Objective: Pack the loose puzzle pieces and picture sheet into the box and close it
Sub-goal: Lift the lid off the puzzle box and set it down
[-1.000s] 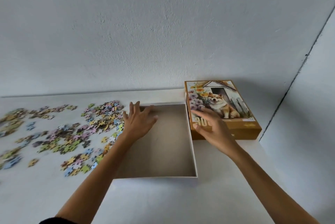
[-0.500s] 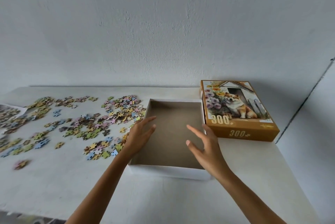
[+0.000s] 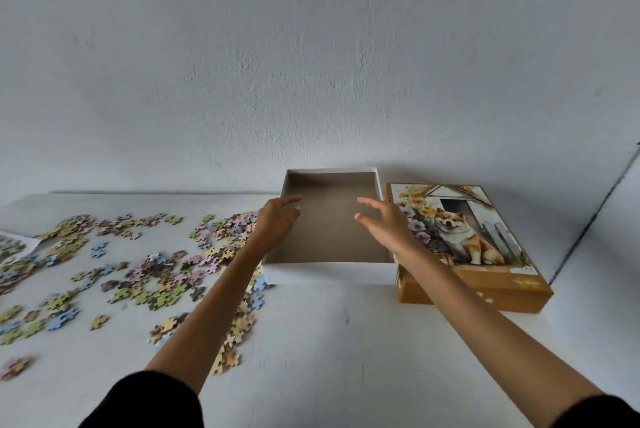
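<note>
- Box base: open white tray with a brown inside, flat on the table, its far end up against the wall. Nothing in it.
- Left hand: over the base's left wall, fingers straight and spread, gripping nothing.
- Right hand: over the base's right side, fingers loose and spread, also holding nothing. Can't tell if either hand touches the cardboard.
- Puzzle pieces: loose on the table left of the base, the nearest ones right at its left wall. None in either hand.
- Picture sheet: far left of the base, only a corner in view, with pieces on it.
- Lid: dog picture up, just right of the base, touching or nearly so.
- Versus 0.5 s ago: the base sits further back. Its front wall was nearer than the lid's front edge and is now behind it. Both hands reach deeper over it.
- Versus 1 s ago: the right hand was on the lid and is now off it.
</note>
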`<state>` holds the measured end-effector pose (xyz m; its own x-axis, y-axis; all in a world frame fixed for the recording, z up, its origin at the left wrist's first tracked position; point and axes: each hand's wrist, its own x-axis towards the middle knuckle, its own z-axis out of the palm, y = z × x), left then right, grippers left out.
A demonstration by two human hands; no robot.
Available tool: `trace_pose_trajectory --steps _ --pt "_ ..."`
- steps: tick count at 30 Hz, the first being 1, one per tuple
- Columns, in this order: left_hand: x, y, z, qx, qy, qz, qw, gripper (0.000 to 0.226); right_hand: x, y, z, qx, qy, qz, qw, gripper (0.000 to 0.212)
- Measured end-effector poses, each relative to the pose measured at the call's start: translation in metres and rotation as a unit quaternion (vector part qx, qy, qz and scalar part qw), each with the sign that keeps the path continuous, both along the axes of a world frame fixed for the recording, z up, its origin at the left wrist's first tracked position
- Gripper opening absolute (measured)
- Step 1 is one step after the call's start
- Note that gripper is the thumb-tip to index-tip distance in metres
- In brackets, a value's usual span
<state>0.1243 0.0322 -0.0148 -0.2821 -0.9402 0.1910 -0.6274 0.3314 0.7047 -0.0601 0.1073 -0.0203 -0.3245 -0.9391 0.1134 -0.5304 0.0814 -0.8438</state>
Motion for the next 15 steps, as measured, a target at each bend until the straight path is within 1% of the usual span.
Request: trace_pose_trajectory --steps 4,8,10,12,15 --pt "-0.016 -0.026 -0.012 0.025 -0.017 0.004 1.000 0.034 -0.009 -0.033 -0.003 0.047 0.042 -0.014 0.998 0.041" --pt "-0.018 -0.042 -0.022 0.031 -0.028 0.002 0.999 0.034 -0.010 -0.046 -0.014 0.120 0.050 -0.010 0.991 0.050" --pt "-0.018 -0.047 -0.028 0.030 -0.035 0.001 0.999 0.034 -0.011 -0.047 -0.017 0.138 0.062 0.004 0.989 0.054" --pt "-0.018 -0.051 -0.034 0.031 -0.040 0.003 0.999 0.035 -0.016 -0.044 -0.015 0.124 0.082 0.013 0.989 0.054" --pt "-0.018 -0.054 -0.040 0.028 -0.044 0.003 0.999 0.039 -0.035 -0.038 -0.008 0.064 0.112 -0.002 0.992 0.052"
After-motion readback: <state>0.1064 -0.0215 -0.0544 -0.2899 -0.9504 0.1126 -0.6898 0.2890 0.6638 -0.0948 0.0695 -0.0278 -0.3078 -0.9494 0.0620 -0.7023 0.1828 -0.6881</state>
